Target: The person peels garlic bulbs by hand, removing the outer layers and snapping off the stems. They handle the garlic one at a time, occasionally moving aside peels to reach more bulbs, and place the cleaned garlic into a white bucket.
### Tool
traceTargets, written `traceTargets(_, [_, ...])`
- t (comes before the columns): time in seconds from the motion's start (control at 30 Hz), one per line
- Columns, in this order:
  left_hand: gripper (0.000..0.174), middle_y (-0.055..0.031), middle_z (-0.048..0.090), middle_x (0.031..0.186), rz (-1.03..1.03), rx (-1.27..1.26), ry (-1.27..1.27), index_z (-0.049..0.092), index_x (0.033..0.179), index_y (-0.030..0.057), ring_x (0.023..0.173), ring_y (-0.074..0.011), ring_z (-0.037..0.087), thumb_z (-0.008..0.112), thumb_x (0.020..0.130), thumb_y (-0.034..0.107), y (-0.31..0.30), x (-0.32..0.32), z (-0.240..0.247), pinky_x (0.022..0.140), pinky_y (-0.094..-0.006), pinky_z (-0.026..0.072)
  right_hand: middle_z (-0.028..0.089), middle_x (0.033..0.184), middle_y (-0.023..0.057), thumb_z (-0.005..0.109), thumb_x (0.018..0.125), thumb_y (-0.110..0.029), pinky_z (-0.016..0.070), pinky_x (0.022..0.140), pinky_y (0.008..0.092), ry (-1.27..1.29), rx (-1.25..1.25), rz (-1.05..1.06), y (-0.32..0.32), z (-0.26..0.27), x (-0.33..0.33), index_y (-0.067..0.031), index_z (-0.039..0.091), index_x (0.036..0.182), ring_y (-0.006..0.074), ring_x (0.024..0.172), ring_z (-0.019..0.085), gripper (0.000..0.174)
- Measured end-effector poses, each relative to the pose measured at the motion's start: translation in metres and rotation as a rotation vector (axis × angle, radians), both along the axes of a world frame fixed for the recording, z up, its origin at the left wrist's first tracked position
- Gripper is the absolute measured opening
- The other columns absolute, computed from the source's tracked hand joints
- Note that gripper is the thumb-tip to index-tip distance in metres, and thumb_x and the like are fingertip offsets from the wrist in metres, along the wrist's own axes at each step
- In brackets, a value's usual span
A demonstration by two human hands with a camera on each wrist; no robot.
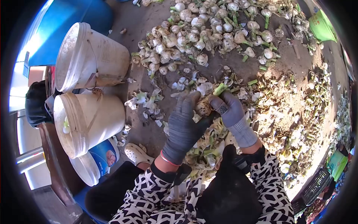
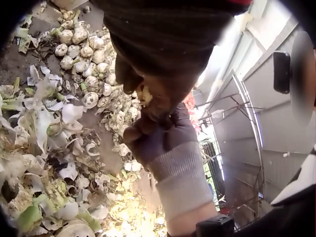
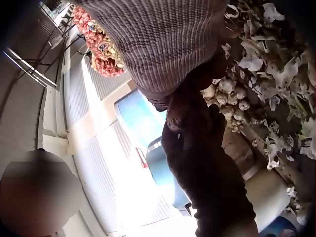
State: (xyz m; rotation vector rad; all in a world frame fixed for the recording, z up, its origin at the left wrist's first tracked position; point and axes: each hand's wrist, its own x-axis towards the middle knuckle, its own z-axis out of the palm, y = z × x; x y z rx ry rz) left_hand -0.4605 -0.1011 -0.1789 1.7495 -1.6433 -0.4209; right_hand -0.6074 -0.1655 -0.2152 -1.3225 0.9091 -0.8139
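Note:
Between the two gloved hands is a soil-stained garlic bulb (image 1: 203, 107) with a short cut green stem (image 1: 220, 89). My left hand (image 1: 186, 121), in a dark grey glove, holds the bulb from the left side. From the right, my right hand (image 1: 232, 110) in a paler grey glove pinches the bulb by its stem end, thumb against the bulb. Both wrist views show the hands meeting, dark and backlit, with the bulb mostly hidden. Loose garlic peels (image 1: 209, 153) lie below the hands.
A large heap of garlic bulbs (image 1: 197, 33) spreads across the ground ahead. Two white buckets (image 1: 108, 56) stand at the left, near a blue barrel (image 1: 89, 22). Trimmings (image 1: 291, 108) cover the ground at right. A shoe (image 1: 135, 153) shows beside the nearer bucket.

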Motion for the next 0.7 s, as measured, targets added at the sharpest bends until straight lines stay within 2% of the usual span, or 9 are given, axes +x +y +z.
traceTargets(0.1, [0.058, -0.0105, 0.061, 0.109, -0.069, 0.074, 0.384, 0.05, 0.123, 0.0035, 0.102, -0.0231, 0.062, 0.079, 0.074, 0.012, -0.002, 0.014, 0.002, 0.085, -0.0346, 0.0529, 0.063, 0.076, 0.0001, 0.063, 0.092, -0.019, 0.0454, 0.053, 0.0212, -0.022, 0.376, 0.067, -0.002, 0.011, -0.013, -0.0027, 0.067, 0.098, 0.0046, 0.061, 0.055, 0.018])
traceTargets(0.2, [0.042, -0.0152, 0.059, 0.112, -0.162, 0.553, 1.195, 0.045, 0.125, -0.0017, 0.103, -0.0254, 0.062, 0.06, 0.091, 0.019, 0.006, 0.046, -0.017, 0.082, -0.0381, 0.0552, 0.065, 0.079, 0.003, 0.062, 0.092, -0.016, 0.047, 0.049, 0.021, -0.172, 0.409, 0.173, -0.002, 0.009, -0.021, -0.0002, 0.065, 0.103, 0.0058, 0.059, 0.059, 0.019])
traceTargets(0.23, [0.042, -0.0152, 0.059, 0.112, -0.162, 0.555, 1.195, 0.045, 0.125, -0.0017, 0.103, -0.0254, 0.062, 0.06, 0.091, 0.019, 0.01, 0.046, -0.028, 0.082, -0.0381, 0.0552, 0.067, 0.081, 0.0045, 0.061, 0.092, -0.014, 0.0486, 0.05, 0.0215, -0.152, 0.365, 0.287, -0.004, 0.006, -0.026, 0.0007, 0.064, 0.104, 0.0074, 0.061, 0.061, 0.02])
traceTargets(0.3, [0.053, -0.0168, 0.058, 0.117, -0.305, 0.157, 0.272, 0.042, 0.131, -0.0026, 0.096, -0.025, 0.063, 0.06, 0.091, 0.027, 0.019, 0.04, -0.041, 0.086, -0.0368, 0.0509, 0.068, 0.09, 0.0083, 0.062, 0.09, -0.012, 0.0538, 0.061, 0.025, -0.292, 0.606, 0.403, -0.005, 0.015, -0.025, 0.0035, 0.061, 0.11, 0.013, 0.072, 0.066, 0.025])
traceTargets(0.33, [0.04, -0.0142, 0.066, 0.1, -0.204, 0.058, 0.145, 0.051, 0.123, 0.0012, 0.078, -0.0288, 0.067, 0.055, 0.091, 0.024, 0.007, 0.03, -0.034, 0.072, -0.0359, 0.0536, 0.068, 0.09, 0.0113, 0.065, 0.086, -0.015, 0.0552, 0.062, 0.0281, -0.422, 0.692, 0.352, 0.002, 0.016, -0.017, 0.0056, 0.061, 0.11, 0.017, 0.075, 0.067, 0.032])
traceTargets(0.43, [0.038, -0.0146, 0.066, 0.103, -0.182, 0.392, 0.145, 0.052, 0.123, 0.0028, 0.081, -0.0261, 0.067, 0.053, 0.092, 0.025, -0.007, 0.048, -0.082, 0.076, -0.0332, 0.0529, 0.067, 0.094, 0.0181, 0.067, 0.082, -0.017, 0.0582, 0.067, 0.0345, -0.625, 0.823, 0.422, 0.003, 0.007, -0.007, 0.0101, 0.057, 0.114, 0.0259, 0.083, 0.069, 0.043])
traceTargets(0.5, [0.038, -0.0152, 0.064, 0.11, -0.005, 0.561, 0.148, 0.052, 0.122, 0.0018, 0.093, -0.0243, 0.065, 0.05, 0.095, 0.029, -0.011, 0.06, -0.082, 0.082, -0.0329, 0.0511, 0.063, 0.114, 0.0169, 0.066, 0.085, -0.022, 0.051, 0.091, 0.0361, -0.849, 0.962, 0.536, -0.004, 0.009, -0.001, 0.0078, 0.05, 0.126, 0.024, 0.101, 0.064, 0.054])
traceTargets(0.57, [0.044, -0.0131, 0.062, 0.114, 0.333, 0.407, 1.084, 0.051, 0.124, 0.0012, 0.104, -0.022, 0.061, 0.048, 0.097, 0.036, -0.013, 0.047, -0.004, 0.084, -0.0326, 0.0496, 0.062, 0.114, 0.0169, 0.065, 0.086, -0.023, 0.0508, 0.091, 0.0358, -0.839, 0.957, 0.497, -0.006, -0.01, 0.005, 0.0079, 0.049, 0.127, 0.0243, 0.101, 0.064, 0.053])
traceTargets(0.7, [0.048, -0.0093, 0.062, 0.112, -0.052, 0.285, 0.865, 0.053, 0.125, 0.0016, 0.099, -0.0195, 0.061, 0.061, 0.092, 0.035, 0.015, 0.029, 0.012, 0.086, -0.0314, 0.0492, 0.062, 0.112, 0.0155, 0.063, 0.088, -0.022, 0.0513, 0.089, 0.0348, -0.948, 1.054, 0.597, 0.004, -0.016, 0.02, 0.0073, 0.048, 0.126, 0.0224, 0.098, 0.064, 0.05])
